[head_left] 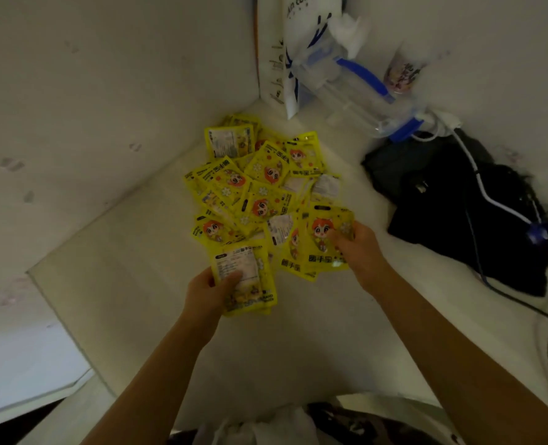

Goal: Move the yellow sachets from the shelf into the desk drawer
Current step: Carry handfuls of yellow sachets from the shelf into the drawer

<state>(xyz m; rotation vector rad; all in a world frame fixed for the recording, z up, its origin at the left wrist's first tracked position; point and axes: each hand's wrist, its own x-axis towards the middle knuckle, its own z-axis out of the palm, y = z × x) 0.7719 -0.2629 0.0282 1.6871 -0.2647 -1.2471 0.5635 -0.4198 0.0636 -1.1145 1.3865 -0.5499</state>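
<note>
A heap of several yellow sachets (256,184) with a red-haired cartoon figure lies in the back left corner of a white shelf (144,252). My left hand (210,292) grips a small stack of yellow sachets (245,282) at the near edge of the heap, label side up. My right hand (357,248) pinches another yellow sachet (325,240) by its right edge, at the heap's near right side. No desk drawer is in view.
A white paper bag (298,43) and a clear plastic container with blue clips (359,94) stand at the back of the shelf. To the right lies a black pouch (452,207) with white and dark cables (491,194) over it. White side wall on the left.
</note>
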